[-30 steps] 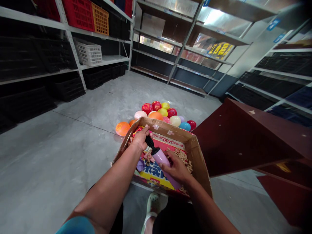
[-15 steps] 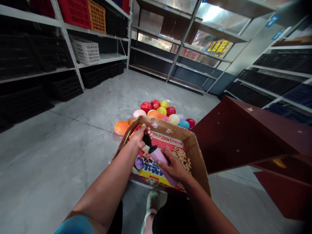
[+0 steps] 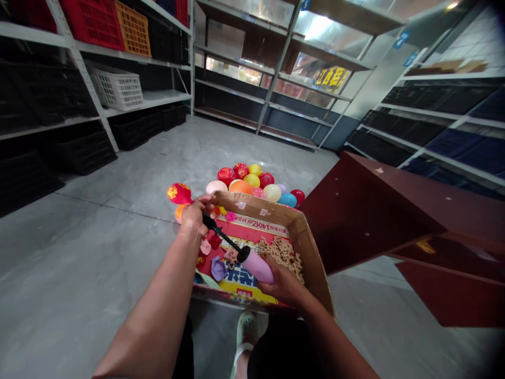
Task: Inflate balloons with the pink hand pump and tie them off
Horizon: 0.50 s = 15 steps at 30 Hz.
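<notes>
A balloon pump with a pale purple barrel [image 3: 257, 266] and a black rod [image 3: 226, 237] is stretched between my hands, above a cardboard box [image 3: 311, 242]. My right hand [image 3: 278, 281] is wrapped round the barrel. At the rod's far end, my left hand [image 3: 196, 213] closes round the black end piece. A small, partly inflated red balloon with yellow print [image 3: 179, 193] sticks out beyond the left hand; its neck is hidden by the fingers. Inside the box lie a limp purple balloon [image 3: 218, 268], several other flat balloons and a heap of beige curly strands [image 3: 281, 255].
Inflated balloons [image 3: 251, 181] in several colours lie on the grey floor beyond the box. A dark red-brown panelled piece [image 3: 379, 210] stands at the right. Shelves with black crates and a white basket [image 3: 118, 88] line the left; metal racks [image 3: 272, 105] stand at the back.
My left hand has moved left and away from the barrel, drawing the black rod out. The red balloon now shows larger, outside the box's left edge. The view has shifted slightly.
</notes>
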Available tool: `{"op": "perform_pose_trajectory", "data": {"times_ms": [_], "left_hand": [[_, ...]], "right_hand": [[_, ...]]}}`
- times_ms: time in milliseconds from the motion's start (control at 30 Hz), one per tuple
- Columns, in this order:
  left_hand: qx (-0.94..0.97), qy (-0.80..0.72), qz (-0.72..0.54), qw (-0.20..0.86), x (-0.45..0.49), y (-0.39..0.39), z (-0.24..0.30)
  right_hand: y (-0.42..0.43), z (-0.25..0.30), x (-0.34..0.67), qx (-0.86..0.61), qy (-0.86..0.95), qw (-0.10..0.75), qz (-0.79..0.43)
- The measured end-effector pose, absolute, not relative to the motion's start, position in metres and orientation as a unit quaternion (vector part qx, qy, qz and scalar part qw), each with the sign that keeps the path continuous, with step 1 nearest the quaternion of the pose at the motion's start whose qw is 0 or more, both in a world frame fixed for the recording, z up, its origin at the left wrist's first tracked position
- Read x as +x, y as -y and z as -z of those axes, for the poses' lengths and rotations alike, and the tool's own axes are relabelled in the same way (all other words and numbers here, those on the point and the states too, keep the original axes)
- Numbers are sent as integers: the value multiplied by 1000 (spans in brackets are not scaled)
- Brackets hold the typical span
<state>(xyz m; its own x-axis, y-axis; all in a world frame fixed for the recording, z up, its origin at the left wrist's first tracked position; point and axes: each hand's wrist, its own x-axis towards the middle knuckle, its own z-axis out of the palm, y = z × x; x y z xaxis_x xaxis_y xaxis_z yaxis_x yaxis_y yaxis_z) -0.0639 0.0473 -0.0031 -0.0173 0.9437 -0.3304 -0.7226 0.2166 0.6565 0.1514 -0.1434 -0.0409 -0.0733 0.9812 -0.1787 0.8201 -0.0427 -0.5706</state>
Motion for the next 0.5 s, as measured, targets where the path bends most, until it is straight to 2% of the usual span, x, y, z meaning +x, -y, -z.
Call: {"op": "perform_pose_trajectory", "data": {"times_ms": [500], "left_hand": [[169, -322, -584, 726, -31, -25, 5]], "right_hand": [[106, 36, 116, -688, 629, 175, -318]]}}
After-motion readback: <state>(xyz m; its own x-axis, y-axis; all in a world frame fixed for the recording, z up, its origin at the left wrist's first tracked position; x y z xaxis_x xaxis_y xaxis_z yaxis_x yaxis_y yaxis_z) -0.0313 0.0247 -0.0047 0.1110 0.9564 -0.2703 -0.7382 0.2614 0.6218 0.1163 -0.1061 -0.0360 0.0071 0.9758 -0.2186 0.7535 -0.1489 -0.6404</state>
